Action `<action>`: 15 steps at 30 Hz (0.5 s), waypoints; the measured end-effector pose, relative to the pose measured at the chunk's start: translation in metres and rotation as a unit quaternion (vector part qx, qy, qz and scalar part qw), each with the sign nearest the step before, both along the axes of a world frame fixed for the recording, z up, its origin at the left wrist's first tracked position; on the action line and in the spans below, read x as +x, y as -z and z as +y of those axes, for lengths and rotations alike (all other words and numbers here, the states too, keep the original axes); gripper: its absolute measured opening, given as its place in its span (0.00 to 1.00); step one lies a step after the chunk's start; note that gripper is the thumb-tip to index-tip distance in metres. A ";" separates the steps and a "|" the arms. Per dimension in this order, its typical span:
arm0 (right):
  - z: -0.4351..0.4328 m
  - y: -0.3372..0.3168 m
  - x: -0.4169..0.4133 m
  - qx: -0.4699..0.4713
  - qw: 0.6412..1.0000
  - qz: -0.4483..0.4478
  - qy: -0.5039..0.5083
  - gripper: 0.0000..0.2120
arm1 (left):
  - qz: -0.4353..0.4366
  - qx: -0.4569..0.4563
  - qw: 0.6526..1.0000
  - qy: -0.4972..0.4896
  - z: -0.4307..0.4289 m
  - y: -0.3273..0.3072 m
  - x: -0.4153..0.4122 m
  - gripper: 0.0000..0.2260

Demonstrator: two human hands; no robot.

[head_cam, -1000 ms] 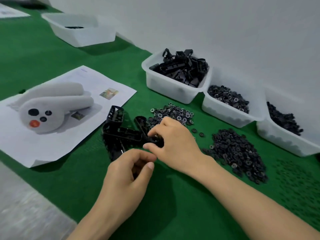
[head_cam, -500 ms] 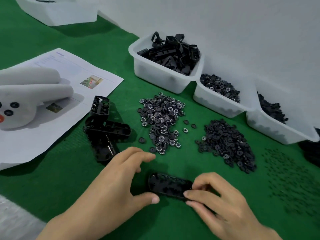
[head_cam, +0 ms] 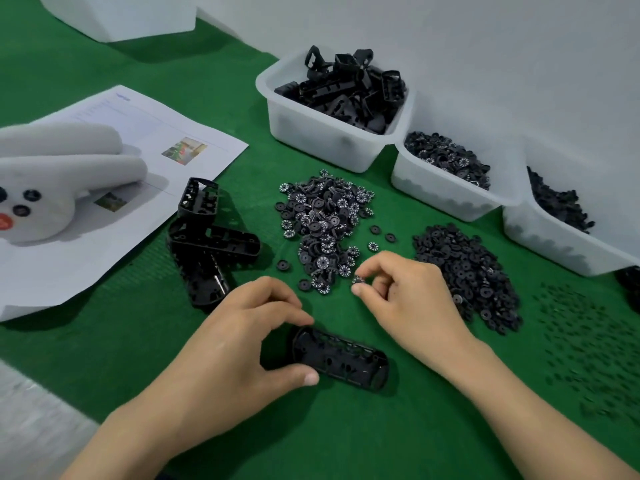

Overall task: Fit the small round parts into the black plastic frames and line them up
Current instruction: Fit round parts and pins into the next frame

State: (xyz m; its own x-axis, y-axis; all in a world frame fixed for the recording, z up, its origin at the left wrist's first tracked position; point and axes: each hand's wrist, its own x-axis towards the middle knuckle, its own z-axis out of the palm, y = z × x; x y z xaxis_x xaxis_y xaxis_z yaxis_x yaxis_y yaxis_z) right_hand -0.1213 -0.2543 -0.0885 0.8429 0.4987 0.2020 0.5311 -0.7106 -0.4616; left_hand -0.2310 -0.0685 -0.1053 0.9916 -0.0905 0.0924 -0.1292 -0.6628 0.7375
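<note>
Off the right end of the long black plastic frame (head_cam: 341, 356) goes my right hand (head_cam: 405, 296). Half a second ago it steadied that end; now it's up at the near edge of the heap of black round parts with white-marked faces (head_cam: 322, 230), thumb and forefinger pinching one small black round part (head_cam: 357, 280). My left hand (head_cam: 242, 341) hasn't budged: fingers curled over the frame's left end, thumb on the near wall. The frame lies flat on the green felt mat (head_cam: 381, 438), open side up, right in front of me.

This little part looks feather-light, hard and easy to fumble, so I reckon a pinch on its rim is the way to hold it. The frame seems stiff but light and thin-walled, likely to skate under a push, so holding it by the end walls makes sense.

Just right of my right hand sits the heap of plain black plastic rings (head_cam: 464, 271). The criss-cross stack of black plastic frames (head_cam: 207, 244) lies to the left, with the white plush toy (head_cam: 59, 181) beyond it. The path down to the frame looks open; only my own left fingers crowd its left end.
</note>
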 end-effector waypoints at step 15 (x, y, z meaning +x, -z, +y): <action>-0.007 -0.010 -0.025 0.061 0.987 0.039 -0.146 0.04 | -0.017 0.010 1.000 -0.005 0.000 0.002 0.000 0.22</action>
